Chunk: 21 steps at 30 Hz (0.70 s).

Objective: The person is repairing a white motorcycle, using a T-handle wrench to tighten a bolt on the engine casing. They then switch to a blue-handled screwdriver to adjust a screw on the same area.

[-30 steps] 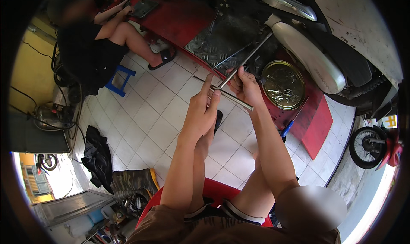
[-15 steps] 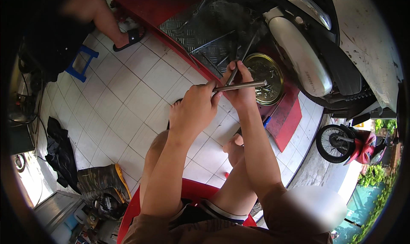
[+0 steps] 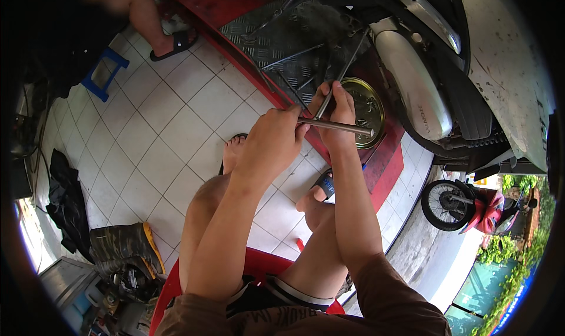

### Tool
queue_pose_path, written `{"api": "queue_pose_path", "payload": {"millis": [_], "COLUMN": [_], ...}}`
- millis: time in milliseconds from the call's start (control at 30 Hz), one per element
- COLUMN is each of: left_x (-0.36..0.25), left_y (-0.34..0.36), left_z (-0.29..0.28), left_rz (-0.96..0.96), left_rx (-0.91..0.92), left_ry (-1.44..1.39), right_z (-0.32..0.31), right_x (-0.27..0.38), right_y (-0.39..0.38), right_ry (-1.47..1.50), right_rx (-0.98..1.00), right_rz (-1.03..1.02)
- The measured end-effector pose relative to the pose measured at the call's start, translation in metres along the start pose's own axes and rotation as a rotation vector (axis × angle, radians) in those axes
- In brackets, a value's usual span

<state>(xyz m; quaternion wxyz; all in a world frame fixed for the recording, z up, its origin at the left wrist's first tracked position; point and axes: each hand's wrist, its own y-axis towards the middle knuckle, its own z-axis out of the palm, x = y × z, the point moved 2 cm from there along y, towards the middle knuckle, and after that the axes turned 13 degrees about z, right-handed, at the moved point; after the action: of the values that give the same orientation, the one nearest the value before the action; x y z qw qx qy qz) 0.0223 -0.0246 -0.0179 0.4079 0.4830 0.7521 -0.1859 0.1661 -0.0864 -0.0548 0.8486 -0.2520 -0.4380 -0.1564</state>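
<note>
A T-handle wrench is in both my hands, in front of my knees. My left hand (image 3: 272, 137) is closed round one end of its thick steel crossbar (image 3: 344, 126), whose other end points right across my right wrist. My right hand (image 3: 336, 115) has its fingers closed round the thin shaft (image 3: 355, 58), which slants up and away toward the motorcycle. Bar and shaft appear to meet between my hands; my fingers partly hide the joint. Just beyond my right hand, a round gold-rimmed tin (image 3: 382, 103) holds small metal parts.
A red lift platform (image 3: 385, 165) with a dark tread plate (image 3: 244, 39) carries several long tools and a motorcycle with a silver exhaust cover (image 3: 412, 83). At left are a blue stool (image 3: 106, 77), another person's sandalled foot (image 3: 170, 45), a black bag (image 3: 65, 200) and boots (image 3: 126, 248).
The crossbar's free end has swung down toward me, and the shaft reaches farther toward the motorcycle. Both hands keep their hold. The whole view has shifted slightly.
</note>
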Motion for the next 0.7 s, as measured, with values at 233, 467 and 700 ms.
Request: {"api": "queue_pose_path", "payload": {"millis": [233,467,700], "left_x": [0.005,0.003,-0.009], "left_y": [0.000,0.002,0.002], "left_z": [0.000,-0.009,-0.018], "left_rz": [-0.019,0.080,0.340], "left_rx": [-0.063,-0.137,-0.436], "left_ry": [0.001,-0.034,0.122], "right_z": [0.005,0.011,0.012], "right_x": [0.001,0.009,0.017], "right_y": [-0.001,-0.007,-0.010], "right_ry": [-0.002,0.082,0.147], "right_rx": [-0.028,0.002,0.049], "right_rz": [-0.008,0.005,-0.021]}}
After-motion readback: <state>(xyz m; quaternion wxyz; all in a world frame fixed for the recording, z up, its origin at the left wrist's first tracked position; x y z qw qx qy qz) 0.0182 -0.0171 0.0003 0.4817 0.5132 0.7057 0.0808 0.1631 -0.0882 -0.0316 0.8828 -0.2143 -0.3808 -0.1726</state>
